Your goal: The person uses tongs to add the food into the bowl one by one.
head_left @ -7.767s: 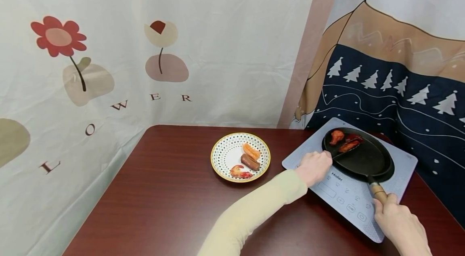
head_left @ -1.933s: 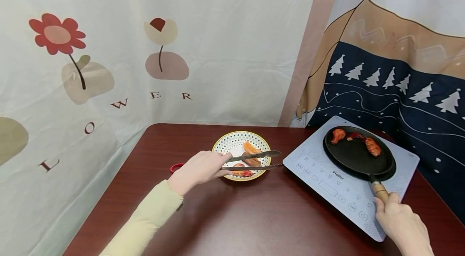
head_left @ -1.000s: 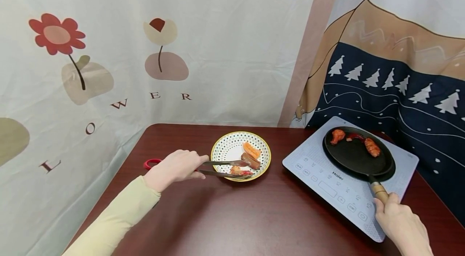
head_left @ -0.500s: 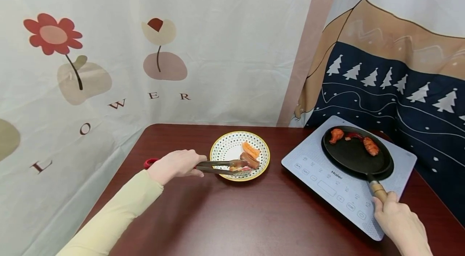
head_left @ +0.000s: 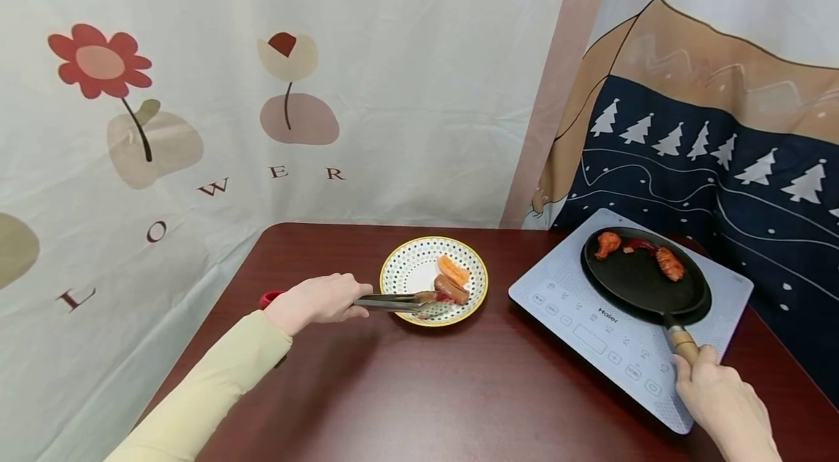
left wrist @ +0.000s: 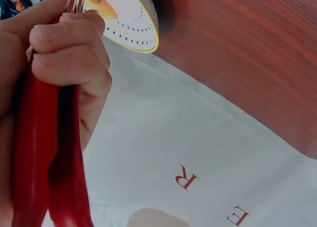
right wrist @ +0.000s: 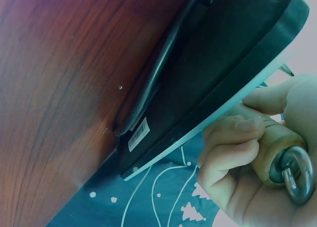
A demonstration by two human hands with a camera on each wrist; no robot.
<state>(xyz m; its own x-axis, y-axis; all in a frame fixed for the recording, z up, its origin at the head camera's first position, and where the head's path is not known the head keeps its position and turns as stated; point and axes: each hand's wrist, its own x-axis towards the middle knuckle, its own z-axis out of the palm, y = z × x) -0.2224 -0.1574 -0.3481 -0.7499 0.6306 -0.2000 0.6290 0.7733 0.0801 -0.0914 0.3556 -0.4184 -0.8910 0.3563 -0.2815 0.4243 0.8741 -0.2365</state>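
Observation:
My left hand point(head_left: 321, 299) grips tongs point(head_left: 387, 302), their red handles point(left wrist: 37, 153) large in the left wrist view. The tong arms reach over a dotted, yellow-rimmed plate point(head_left: 401, 269), their tips nearly together on a red-and-yellow, shrimp-like piece point(head_left: 440, 296). Beside it on the plate lie a brown sausage point(head_left: 452, 288) and an orange piece point(head_left: 452, 269). My right hand point(head_left: 724, 393) holds the wooden handle point(head_left: 682, 343) of a black frying pan point(head_left: 632, 291); the handle's metal ring point(right wrist: 298, 175) shows in the right wrist view.
The pan sits on a pale induction cooktop point(head_left: 593, 338) at the right. In it lie a drumstick-like piece point(head_left: 607, 244), a dark red piece point(head_left: 639, 245) and a ridged wing-like piece point(head_left: 669, 264). A printed cloth point(head_left: 419, 119) hangs behind the brown table point(head_left: 472, 389).
My left hand has gone from the pan back to the plate. The tongs, spread apart earlier, have closed on the shrimp-like piece. The wing-like piece lies farther right in the pan; my right hand stays put.

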